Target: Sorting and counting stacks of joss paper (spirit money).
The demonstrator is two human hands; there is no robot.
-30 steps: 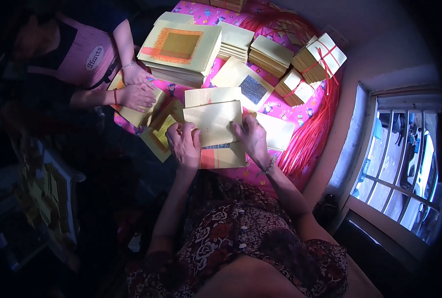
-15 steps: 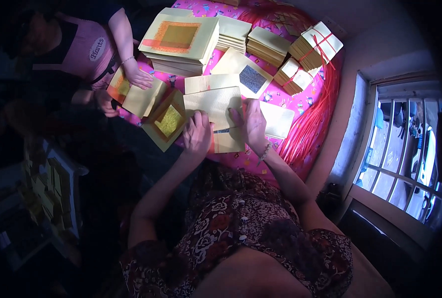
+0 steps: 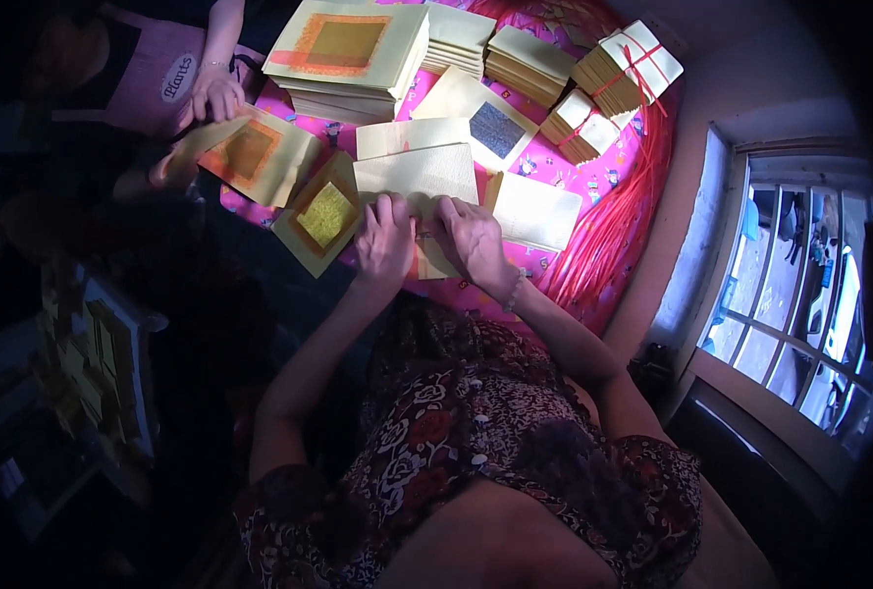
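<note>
Before me lies a pale yellow sheet of joss paper, its near part turned back over itself. At the fold's left, my left hand has its fingers curled and pinched on the paper. On the right side my right hand also bends its fingers onto the same edge; its fingertips are partly hidden. Below the hands shows a flap of paper with a reddish strip. Close to my left hand is a sheet with a gold square in an orange border. Beside my right hand rests a small stack of plain folded papers.
A tall stack of gold-and-orange sheets stands behind, near a sheet with a silver-grey square. Farther right are bundles tied with red string. Red strands hang along the pink tablecloth. A co-worker's hands handle another sheet.
My right hand has moved left and down from the sheet's right edge, and its fingers have curled in beside my left hand. The co-worker's sheet now lies more open, showing its orange square.
</note>
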